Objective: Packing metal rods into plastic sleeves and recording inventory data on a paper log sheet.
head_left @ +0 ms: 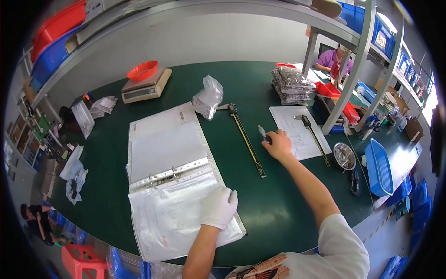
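My left hand (219, 208), in a white glove, rests with its fingers curled in on the clear-sleeved pages of an open ring binder (186, 223). Whatever may be inside that fist is hidden. Over the green table, my bare right hand (278, 145) pinches a small grey cylindrical piece (263, 131), its narrow end pointing away from me. A long caliper (246, 142) with a yellow-striped beam lies between the binder and my right hand. To the right, a second caliper (313, 132) lies across a printed sheet (291, 122).
A scale (147, 88) bearing a red tray and a clear plastic bag (208, 96) stand beyond the binder. Stacked bagged parts (291, 86) sit at the far right, near a shelf post (348, 79). A metal bowl (344, 156) and blue basket (378, 167) are at right. A co-worker (332, 60) sits beyond.
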A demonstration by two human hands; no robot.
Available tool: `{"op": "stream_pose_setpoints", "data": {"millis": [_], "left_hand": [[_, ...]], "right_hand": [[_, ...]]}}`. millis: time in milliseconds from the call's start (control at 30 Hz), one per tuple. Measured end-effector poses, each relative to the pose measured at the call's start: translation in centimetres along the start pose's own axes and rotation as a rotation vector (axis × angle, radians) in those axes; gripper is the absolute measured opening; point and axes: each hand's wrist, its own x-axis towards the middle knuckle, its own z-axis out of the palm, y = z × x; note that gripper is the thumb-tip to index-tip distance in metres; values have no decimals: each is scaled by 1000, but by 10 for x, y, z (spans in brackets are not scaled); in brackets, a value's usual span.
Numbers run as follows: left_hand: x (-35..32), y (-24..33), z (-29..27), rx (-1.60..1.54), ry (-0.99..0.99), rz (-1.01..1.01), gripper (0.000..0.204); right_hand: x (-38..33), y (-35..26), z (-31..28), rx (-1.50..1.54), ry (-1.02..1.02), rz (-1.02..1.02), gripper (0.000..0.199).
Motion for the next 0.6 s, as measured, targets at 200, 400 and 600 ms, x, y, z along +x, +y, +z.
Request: {"op": "stream_pose_setpoints", "data": {"millis": [200, 400, 600], "left_hand": [[3, 7, 9, 33, -39, 47, 27], [2, 3, 11, 69, 3, 70, 25], [3, 1, 10, 26, 110, 70, 19]], "right_hand": [[37, -15, 29, -58, -67, 174, 39], [26, 29, 21, 209, 58, 163, 42], [-30, 129, -30, -152, 332, 410, 40]]}}
